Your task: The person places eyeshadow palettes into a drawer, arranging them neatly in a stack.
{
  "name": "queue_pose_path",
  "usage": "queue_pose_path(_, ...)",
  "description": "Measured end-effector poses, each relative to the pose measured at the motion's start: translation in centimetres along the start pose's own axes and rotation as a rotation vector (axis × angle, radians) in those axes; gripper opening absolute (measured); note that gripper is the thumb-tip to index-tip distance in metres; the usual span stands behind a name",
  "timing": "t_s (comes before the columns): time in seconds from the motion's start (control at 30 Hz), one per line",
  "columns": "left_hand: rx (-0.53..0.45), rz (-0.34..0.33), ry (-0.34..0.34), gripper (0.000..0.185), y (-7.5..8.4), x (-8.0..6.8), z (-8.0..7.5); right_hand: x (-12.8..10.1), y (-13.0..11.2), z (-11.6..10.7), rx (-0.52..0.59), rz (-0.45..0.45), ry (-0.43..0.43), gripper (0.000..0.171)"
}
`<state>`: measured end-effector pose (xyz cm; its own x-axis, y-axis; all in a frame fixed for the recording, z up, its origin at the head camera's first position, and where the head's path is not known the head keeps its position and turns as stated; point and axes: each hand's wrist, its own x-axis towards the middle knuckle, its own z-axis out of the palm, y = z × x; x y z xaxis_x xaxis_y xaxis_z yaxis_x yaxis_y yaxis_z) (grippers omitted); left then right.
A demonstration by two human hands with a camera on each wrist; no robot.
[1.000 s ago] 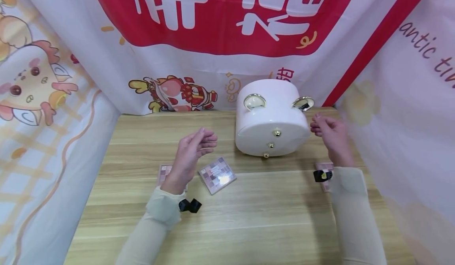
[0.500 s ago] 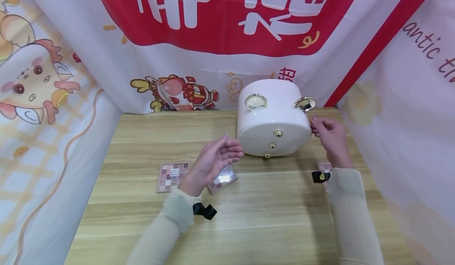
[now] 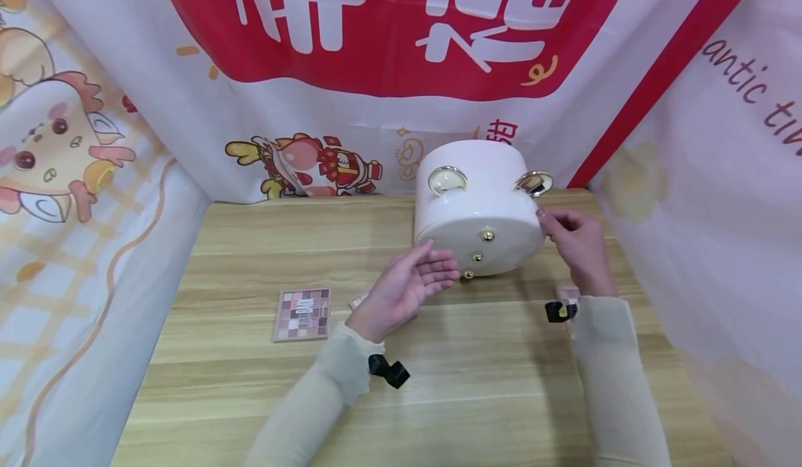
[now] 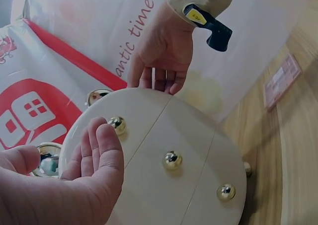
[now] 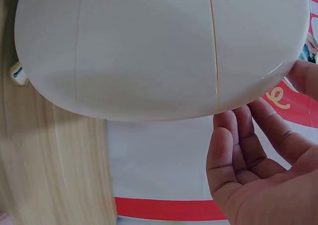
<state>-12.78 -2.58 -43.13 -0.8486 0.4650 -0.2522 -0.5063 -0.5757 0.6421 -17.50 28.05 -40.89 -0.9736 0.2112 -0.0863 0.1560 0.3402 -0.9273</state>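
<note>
- Box [image 3: 479, 161]: 3 drawers [image 3: 504, 252] closed, contents hidden.
- L hand [image 3: 401, 287] before its front, fingers pressed together.
- R hand [image 3: 579, 248]: bent fingers touching side.

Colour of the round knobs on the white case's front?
Shiny gold; the knobs show best in left wrist view.

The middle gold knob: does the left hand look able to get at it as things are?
Probably yes: the left hand hovers before the white box, and its wrist view shows nothing covering the middle gold knob. The right hand is at one side.
</note>
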Motion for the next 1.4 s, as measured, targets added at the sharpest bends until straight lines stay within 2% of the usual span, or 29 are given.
queue_pose_path(0.37, -0.055, -0.112, -0.02, 0.051, -1.4, 2.5, 1.7, 0.1, 0.3, 0.1, -0.006, -0.004, 0.016, 0.053)
queue_pose_path(0.57, -0.085, -0.124, 0.002, 0.046, -1.9, 3.5, 2.8, 0.1, 0.3, 0.1, -0.005, 0.001, 0.011, 0.051)
queue_pose_path(0.87, -0.141, -0.147, 0.098, 0.032, -2.8, 5.1, 3.8, 0.1, 0.3, 0.2, 0.01, -0.018, 0.02, 0.049)
queue_pose_path(1.07, -0.205, -0.154, 0.128, 0.023, -3.4, 6.1, 4.6, 0.1, 0.3, 0.1, 0.025, -0.023, 0.026, 0.049)
queue_pose_path(1.23, -0.257, -0.139, 0.171, 0.018, -3.6, 6.7, 5.2, 0.2, 0.0, -0.2, -0.012, 0.007, 0.0, 0.055)
queue_pose_path(1.4, -0.258, -0.138, 0.2, 0.014, -3.5, 7.1, 5.5, 0.4, -0.4, -0.5, -0.042, 0.007, -0.033, 0.058)
